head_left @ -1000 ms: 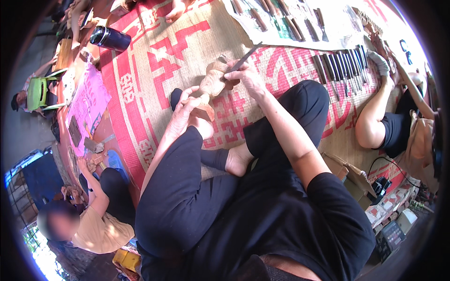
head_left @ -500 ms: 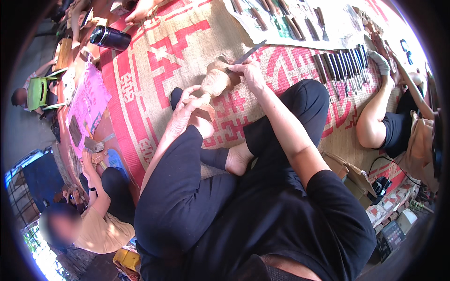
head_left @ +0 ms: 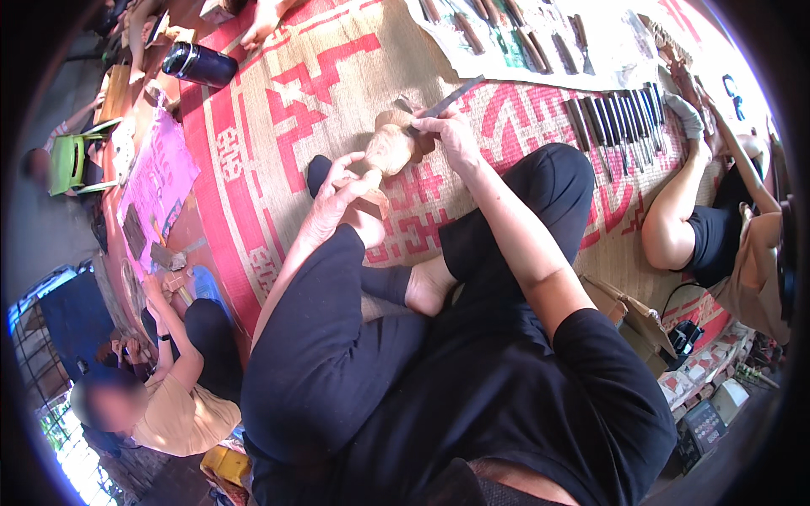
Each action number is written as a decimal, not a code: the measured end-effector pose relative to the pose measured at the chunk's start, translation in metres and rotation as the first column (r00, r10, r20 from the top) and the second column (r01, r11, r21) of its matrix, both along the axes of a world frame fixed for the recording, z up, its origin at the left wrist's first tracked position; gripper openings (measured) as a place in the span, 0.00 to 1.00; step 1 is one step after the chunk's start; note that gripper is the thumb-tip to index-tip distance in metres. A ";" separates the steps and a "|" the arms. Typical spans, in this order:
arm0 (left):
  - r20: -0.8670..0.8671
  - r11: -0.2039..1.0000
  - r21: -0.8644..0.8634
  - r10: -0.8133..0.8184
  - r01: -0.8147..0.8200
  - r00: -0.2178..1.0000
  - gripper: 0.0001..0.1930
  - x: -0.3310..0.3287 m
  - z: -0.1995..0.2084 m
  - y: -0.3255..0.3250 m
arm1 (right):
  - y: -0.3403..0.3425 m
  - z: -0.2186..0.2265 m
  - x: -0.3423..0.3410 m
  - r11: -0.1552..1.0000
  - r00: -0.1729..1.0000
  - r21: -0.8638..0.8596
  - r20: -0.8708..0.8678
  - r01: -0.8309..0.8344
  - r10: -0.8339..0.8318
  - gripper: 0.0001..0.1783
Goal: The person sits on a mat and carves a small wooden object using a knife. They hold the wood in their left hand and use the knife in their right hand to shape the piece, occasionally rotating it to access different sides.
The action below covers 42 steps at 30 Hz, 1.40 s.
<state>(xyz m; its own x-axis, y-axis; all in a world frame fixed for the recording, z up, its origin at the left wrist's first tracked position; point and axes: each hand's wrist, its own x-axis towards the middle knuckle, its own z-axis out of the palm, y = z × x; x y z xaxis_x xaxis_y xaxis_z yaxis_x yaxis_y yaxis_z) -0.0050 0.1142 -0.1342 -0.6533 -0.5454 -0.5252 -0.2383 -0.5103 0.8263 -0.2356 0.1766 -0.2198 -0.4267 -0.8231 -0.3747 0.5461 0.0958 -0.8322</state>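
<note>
Over the woven mat, a pale carved wooden figure with a rounded head and a squared base lies tilted away from me. My left hand is closed round its narrow neck, just above the base. At the far end of the figure, my right hand grips a flat, dark grey file-like tool. The tool slants up to the right, and its near end is against or close to the wood; I cannot tell whether it touches. My fingers hide part of it.
Right of my knee lies a row of dark-handled chisels. More tools rest on a white sheet beyond. A dark tumbler lies far left, and a cardboard box is beside my right elbow. People sit at the left and right.
The tool in my right hand has shifted very slightly to the right. My left hand keeps its hold on the wooden figure. The person at the left has moved their hands a little.
</note>
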 end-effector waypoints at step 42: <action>0.029 1.000 -0.026 -0.014 0.015 0.999 0.35 -0.013 0.014 0.000 | -0.006 0.003 -0.004 1.000 0.994 0.008 -0.102 0.027 -0.026 0.05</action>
<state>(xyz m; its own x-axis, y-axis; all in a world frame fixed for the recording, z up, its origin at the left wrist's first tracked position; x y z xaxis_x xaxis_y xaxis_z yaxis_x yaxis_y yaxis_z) -0.0182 0.1140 -0.1204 -0.6459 -0.5494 -0.5300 -0.2699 -0.4850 0.8318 -0.2399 0.1710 -0.2164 -0.4846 -0.8078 -0.3358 0.4607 0.0907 -0.8829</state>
